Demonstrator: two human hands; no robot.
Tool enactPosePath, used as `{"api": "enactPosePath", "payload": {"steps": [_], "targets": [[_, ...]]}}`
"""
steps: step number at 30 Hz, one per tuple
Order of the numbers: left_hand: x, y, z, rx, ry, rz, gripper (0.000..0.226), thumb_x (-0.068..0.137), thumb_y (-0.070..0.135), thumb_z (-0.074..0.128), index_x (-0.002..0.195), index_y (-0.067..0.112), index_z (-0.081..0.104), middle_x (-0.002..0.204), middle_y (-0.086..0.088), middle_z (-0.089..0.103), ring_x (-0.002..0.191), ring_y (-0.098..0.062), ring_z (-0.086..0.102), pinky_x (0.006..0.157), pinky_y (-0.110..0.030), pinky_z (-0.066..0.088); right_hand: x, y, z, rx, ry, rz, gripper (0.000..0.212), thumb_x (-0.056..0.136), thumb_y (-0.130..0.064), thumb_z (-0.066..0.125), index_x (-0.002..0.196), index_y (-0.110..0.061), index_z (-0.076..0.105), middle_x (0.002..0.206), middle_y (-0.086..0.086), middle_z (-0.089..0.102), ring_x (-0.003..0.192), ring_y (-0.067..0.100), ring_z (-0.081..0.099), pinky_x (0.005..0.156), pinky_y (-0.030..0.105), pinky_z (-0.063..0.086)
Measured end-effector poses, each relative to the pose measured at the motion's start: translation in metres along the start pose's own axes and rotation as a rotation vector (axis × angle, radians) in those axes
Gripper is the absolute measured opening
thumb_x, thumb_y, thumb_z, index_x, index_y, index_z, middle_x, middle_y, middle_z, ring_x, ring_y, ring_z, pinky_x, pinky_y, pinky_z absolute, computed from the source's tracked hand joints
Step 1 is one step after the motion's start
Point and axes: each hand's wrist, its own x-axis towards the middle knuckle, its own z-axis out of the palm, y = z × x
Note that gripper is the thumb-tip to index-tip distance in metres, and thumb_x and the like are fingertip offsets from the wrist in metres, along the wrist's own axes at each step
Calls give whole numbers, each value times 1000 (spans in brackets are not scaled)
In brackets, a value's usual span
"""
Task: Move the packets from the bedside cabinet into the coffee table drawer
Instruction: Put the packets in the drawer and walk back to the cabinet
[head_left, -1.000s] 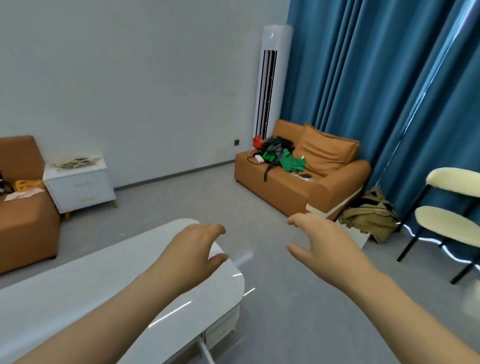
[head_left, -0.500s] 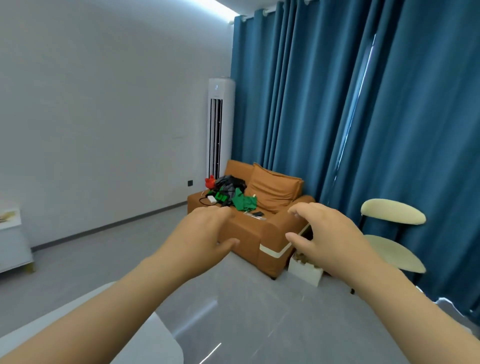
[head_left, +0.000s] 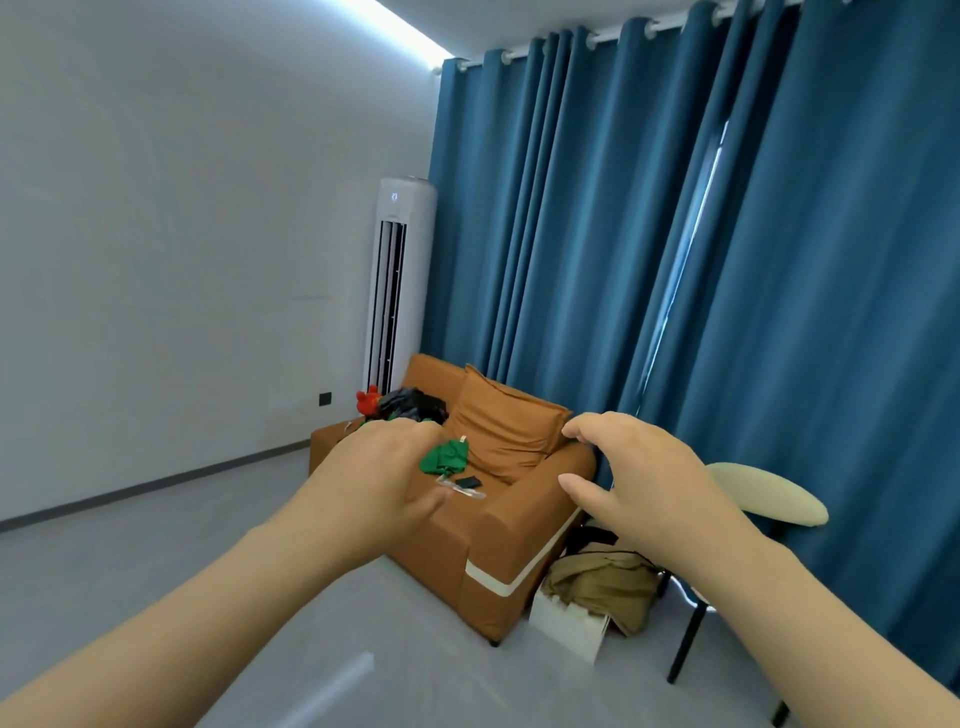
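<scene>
Both arms reach out in front of me at chest height. My left hand (head_left: 376, 480) is raised with its fingers loosely curled and nothing in it. My right hand (head_left: 631, 475) hangs beside it, fingers bent and relaxed, also holding nothing. No packets, bedside cabinet or coffee table show in this view.
An orange sofa (head_left: 498, 540) stands ahead, with a cushion, a green cloth (head_left: 445, 458) and dark clutter on its seat. A white tower air conditioner (head_left: 397, 283) stands by blue curtains (head_left: 727, 260). A cream chair (head_left: 769, 501), an olive bag (head_left: 602, 582) and a white box sit right of the sofa. Grey floor lies in front.
The view has swung up and to the right: the white table and the bedside cabinet have left the frame, and the sofa and curtains fill it. Both hands stay raised, holding nothing.
</scene>
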Motion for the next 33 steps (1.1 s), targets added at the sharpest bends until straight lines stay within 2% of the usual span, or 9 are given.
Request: {"api": "enactPosePath", "payload": {"steps": [5,12,18,21,25,33], "targets": [[62,-17,38,16,-8,-26,43,89,41,57,129,26,49,126,9,57,116,-10,50,93,-22,42,60,41,36,26,-9,-18,44,90,-43,55,132,-32,47,129,-14,53,117,6,50,96,24,43],[145,-58,87,93,0,-127,37,89,40,57,121,24,52,116,6,59,107,-13,53,90,-31,46,165,86,92,82,-7,-120,41,91,-42,55,130,-30,47,129,-11,53,116,8,50,95,25,44],[203,-103,107,157,23,-276,38,91,41,53,126,27,48,122,8,55,112,-11,50,92,-24,42,272,100,136,165,1,-275,41,90,-43,55,129,-30,48,125,-10,55,116,10,51,93,27,46],[219,-136,113,210,25,-357,44,91,46,51,132,30,43,130,14,51,118,-7,47,94,-18,37,323,87,164,220,-12,-360,39,90,-41,55,127,-29,50,122,-10,57,113,11,53,91,30,48],[228,-187,117,254,29,-458,47,91,49,50,134,31,41,133,15,50,121,-7,46,99,-20,38,379,55,203,288,-33,-460,43,90,-42,54,131,-29,48,127,-12,54,116,9,51,93,28,47],[228,-330,100,324,67,-598,48,90,49,52,133,30,42,132,14,50,122,-8,46,100,-24,40,489,-60,269,360,-112,-615,46,93,-41,52,137,-28,42,137,-9,48,117,12,52,99,32,43]]}}
